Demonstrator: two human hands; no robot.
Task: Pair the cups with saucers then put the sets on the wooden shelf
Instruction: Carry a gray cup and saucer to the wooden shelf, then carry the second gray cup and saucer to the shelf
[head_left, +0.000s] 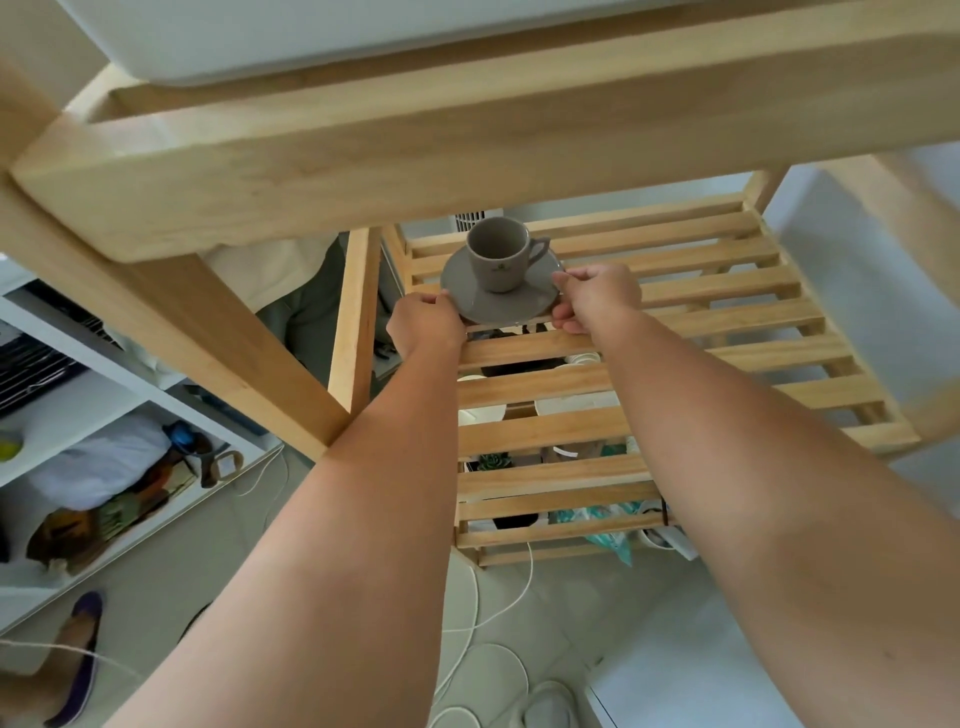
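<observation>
The pale slatted wooden shelf fills most of my view, its thick top frame crossing above and a lower tier of slats running away from me. Between those slats I can make out white dishes and other items on a level below, too hidden to name. Both my bare forearms reach in from the bottom. Between my hands sits the round grey ceramic saucer, at the far left end of the slatted tier; whether it rests on the slats or is just above them I cannot tell. My left hand pinches its left rim, and my right hand grips its right rim with thumb and curled fingers. The grey ceramic cup stands upright on the saucer, handle pointing right.
</observation>
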